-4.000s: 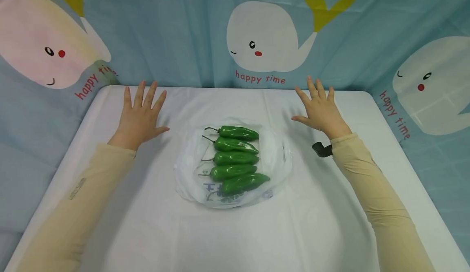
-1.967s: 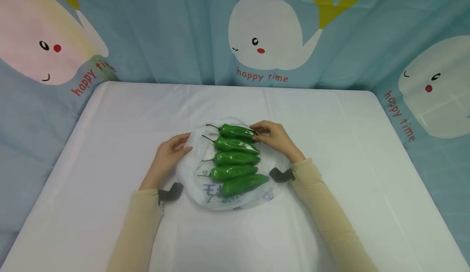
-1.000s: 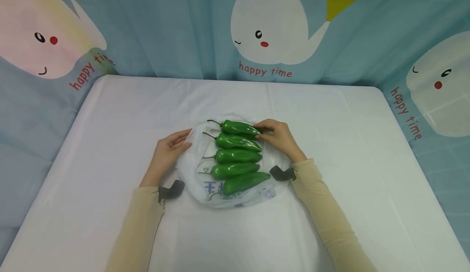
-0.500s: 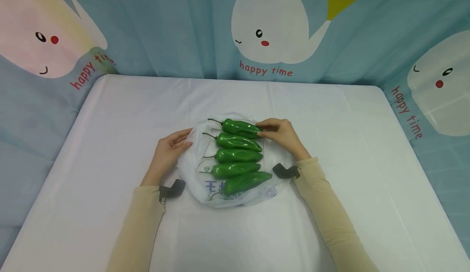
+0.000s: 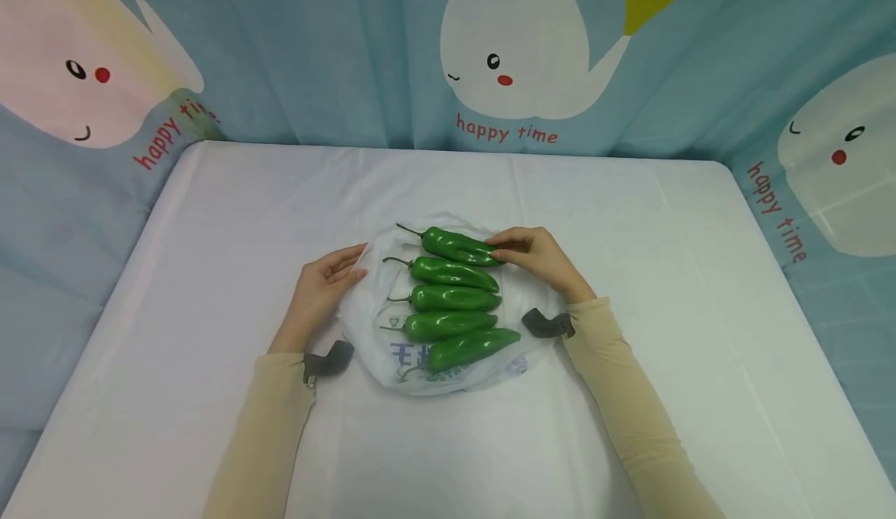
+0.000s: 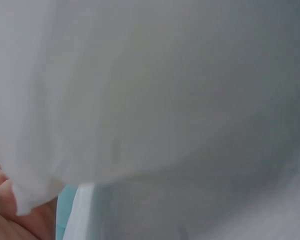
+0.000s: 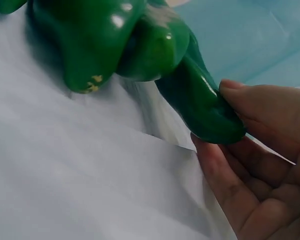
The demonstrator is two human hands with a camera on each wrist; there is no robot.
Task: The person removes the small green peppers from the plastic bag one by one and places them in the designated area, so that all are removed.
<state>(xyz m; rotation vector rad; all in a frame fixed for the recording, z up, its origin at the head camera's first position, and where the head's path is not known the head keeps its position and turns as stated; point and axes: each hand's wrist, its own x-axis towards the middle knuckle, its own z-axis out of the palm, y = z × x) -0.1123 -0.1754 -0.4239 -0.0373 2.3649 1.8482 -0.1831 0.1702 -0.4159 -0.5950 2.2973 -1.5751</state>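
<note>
Several long green peppers lie stacked in a column on a thin white plastic bag (image 5: 378,355), stems to the left. My right hand (image 5: 542,258) pinches the tip of the farthest pepper (image 5: 455,245) between thumb and fingers. The right wrist view shows this pepper (image 7: 205,100) clearly in the hand's grip (image 7: 265,165). At the bag's left edge, my left hand (image 5: 315,289) pinches the plastic. In the left wrist view the pale bag (image 6: 115,90) covers most of the picture, with part of the hand (image 6: 20,215) at lower left.
The bag rests on a table with a white cloth (image 5: 434,457). Behind and beside the table hangs a blue curtain (image 5: 322,60) with whale prints. Dark wrist cameras (image 5: 329,359) sit near both cuffs.
Both hands came in from the table's sides to the bag. The left took hold of its edge, the right the farthest pepper's tip. That pepper has turned and shifted slightly right.
</note>
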